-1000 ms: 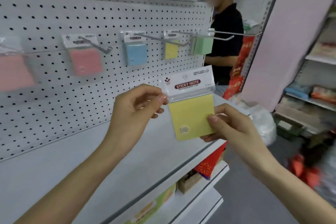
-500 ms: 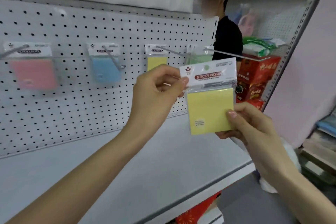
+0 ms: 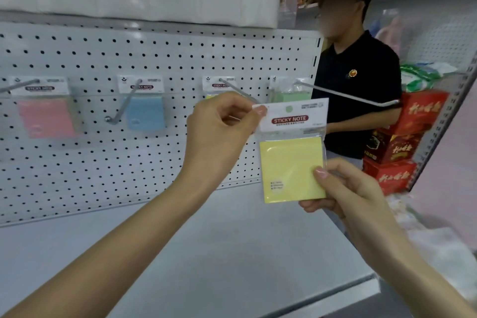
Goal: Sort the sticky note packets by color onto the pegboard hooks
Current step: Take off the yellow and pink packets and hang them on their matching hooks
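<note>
Single head view, facing forward-down, close to pegboard (image 3: 165,59).

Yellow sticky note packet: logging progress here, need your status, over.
Left hand pinches yellow sticky note packet header, right hand pinches lower corner. Packet in the air, not yet hung. Yellow hook just behind left hand, partly hidden.
</note>
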Tool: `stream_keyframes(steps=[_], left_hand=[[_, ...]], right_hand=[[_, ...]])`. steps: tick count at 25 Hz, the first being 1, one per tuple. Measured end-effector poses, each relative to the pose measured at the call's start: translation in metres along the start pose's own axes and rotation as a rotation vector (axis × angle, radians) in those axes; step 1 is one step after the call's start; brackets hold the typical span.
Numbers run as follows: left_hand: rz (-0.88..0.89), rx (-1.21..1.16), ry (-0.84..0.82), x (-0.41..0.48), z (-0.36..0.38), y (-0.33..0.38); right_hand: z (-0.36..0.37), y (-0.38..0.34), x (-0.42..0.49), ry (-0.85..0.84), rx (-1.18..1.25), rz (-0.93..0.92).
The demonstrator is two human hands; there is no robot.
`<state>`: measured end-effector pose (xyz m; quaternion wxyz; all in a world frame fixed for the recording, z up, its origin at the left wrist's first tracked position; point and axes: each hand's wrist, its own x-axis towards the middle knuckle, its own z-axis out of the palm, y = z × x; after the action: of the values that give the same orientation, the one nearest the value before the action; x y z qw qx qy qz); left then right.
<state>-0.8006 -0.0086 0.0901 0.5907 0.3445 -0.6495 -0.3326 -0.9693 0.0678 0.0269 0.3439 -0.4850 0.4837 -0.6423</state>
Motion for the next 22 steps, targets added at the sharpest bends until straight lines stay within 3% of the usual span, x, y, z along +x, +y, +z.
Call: stream_keyframes(steps=[22], left_hand=[[0.164,-0.015,0.143,0.001,0.011,-0.007]], right_hand=[[-0.009,0.008,0.023,-0.144,0.07,-0.037]])
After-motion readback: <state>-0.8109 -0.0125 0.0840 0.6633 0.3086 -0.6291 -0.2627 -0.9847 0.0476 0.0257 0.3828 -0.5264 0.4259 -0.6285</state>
